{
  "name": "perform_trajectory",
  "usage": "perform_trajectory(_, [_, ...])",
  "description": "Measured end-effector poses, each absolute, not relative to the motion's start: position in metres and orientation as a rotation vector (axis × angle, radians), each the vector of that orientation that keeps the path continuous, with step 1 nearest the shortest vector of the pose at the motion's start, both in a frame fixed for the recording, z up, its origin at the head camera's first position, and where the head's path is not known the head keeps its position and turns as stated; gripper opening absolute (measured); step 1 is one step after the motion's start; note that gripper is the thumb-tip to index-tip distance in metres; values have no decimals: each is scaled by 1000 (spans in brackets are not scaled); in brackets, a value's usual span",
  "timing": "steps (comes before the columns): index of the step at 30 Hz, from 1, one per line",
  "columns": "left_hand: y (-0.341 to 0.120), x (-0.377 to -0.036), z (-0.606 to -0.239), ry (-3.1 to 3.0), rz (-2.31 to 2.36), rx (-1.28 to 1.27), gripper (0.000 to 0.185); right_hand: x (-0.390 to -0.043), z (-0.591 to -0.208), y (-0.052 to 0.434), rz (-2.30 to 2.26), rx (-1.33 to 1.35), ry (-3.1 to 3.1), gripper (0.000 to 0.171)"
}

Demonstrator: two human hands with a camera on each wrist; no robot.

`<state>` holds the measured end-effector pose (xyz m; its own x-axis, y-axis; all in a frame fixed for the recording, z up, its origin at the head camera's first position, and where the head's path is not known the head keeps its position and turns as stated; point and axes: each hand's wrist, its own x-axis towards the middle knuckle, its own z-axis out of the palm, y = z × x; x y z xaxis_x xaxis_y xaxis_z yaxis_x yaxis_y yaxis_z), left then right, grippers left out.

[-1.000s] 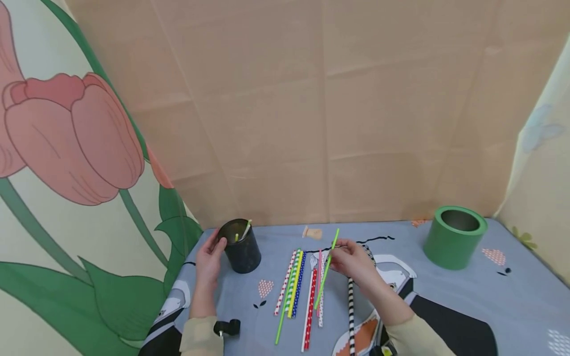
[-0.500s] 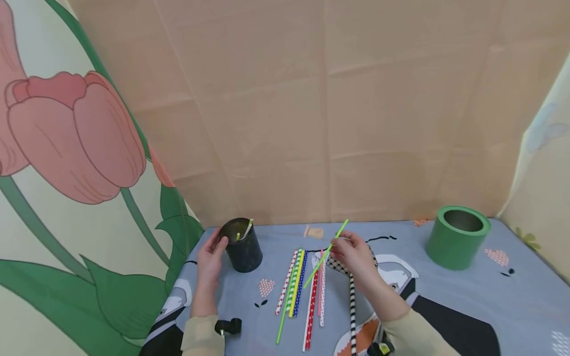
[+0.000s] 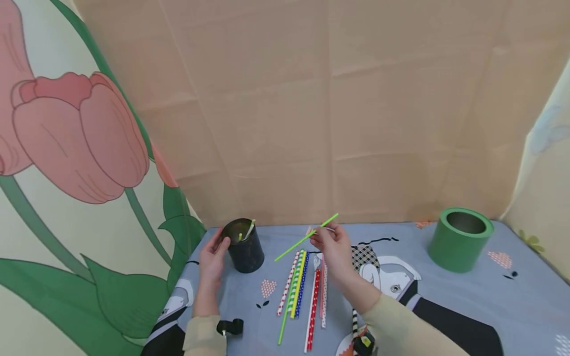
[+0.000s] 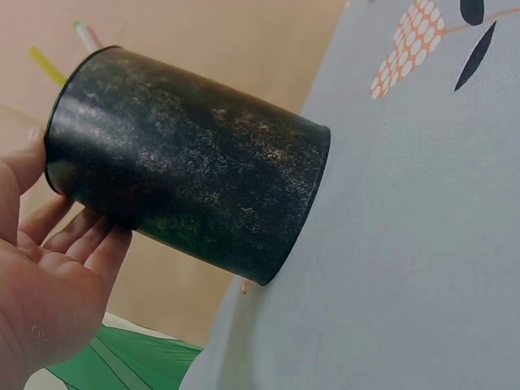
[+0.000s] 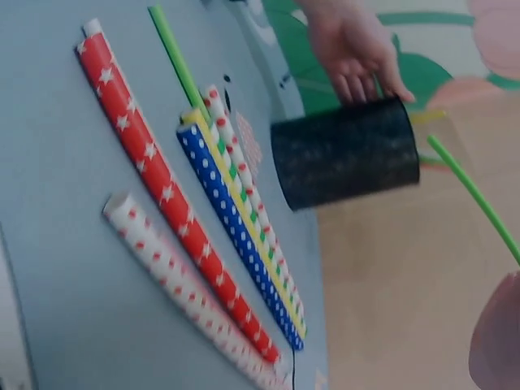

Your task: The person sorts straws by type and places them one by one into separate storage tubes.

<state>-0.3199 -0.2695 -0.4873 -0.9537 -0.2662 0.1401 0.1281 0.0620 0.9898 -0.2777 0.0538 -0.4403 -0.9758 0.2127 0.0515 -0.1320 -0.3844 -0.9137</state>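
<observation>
My left hand (image 3: 213,262) grips the dark, scuffed cup (image 3: 247,253) by its left side, thumb at the rim. A couple of straws poke up inside the cup; one yellow straw end (image 4: 47,67) shows past the rim in the left wrist view. My right hand (image 3: 335,252) pinches a thin bright green straw (image 3: 289,250) near its upper part. The straw slants above the table, its lower end pointing left toward the cup. Below lie patterned paper straws: a blue dotted one (image 5: 236,231), a red starred one (image 5: 150,158) and several others.
At the back right stands a thick-walled green cylinder (image 3: 458,252) with a dark opening. Another green straw (image 3: 283,324) lies on the printed blue-grey tablecloth (image 3: 485,296). A brown sheet (image 3: 329,123) hangs behind the table.
My right hand has moved left and slightly up with the green straw, which has swung from steep to a flatter slant toward the cup. My left hand keeps its grip on the cup.
</observation>
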Motion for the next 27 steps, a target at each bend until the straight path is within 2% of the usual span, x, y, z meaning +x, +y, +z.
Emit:
perform_trajectory(13, [-263, -325, -486, -2046, -1957, 139, 61, -287, -430, -7, 2287, 174, -1480, 13])
perform_trajectory(18, [-264, -323, -485, -2025, -1964, 121, 59, -290, -424, -22, 2194, 287, -1589, 16])
perform_trajectory(27, [-269, -320, -487, -2038, -1960, 140, 58, -288, -422, -38, 2162, 326, -1759, 18])
